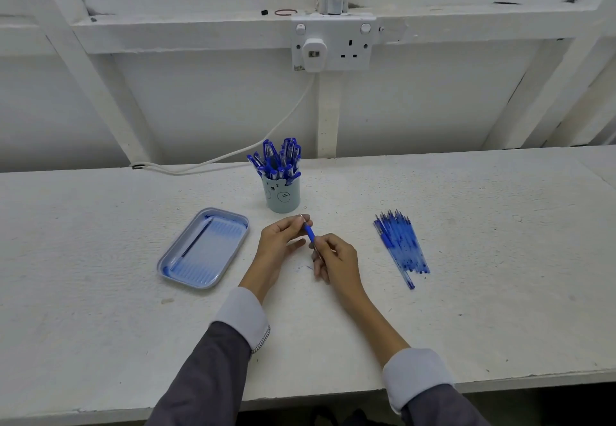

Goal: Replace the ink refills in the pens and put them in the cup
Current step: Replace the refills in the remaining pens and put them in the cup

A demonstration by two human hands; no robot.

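Observation:
A blue pen is held between both hands above the middle of the white table. My left hand pinches its tip end, where a thin metal point sticks out. My right hand grips the barrel lower down. Behind the hands stands a pale blue cup with a bear face, filled with several blue capped pens. To the right lies a pile of several blue ink refills. On the left sits a blue tray with one thin dark refill in it.
A white cable runs from a wall socket down onto the table's back edge at the left. The table's front edge is close to my sleeves.

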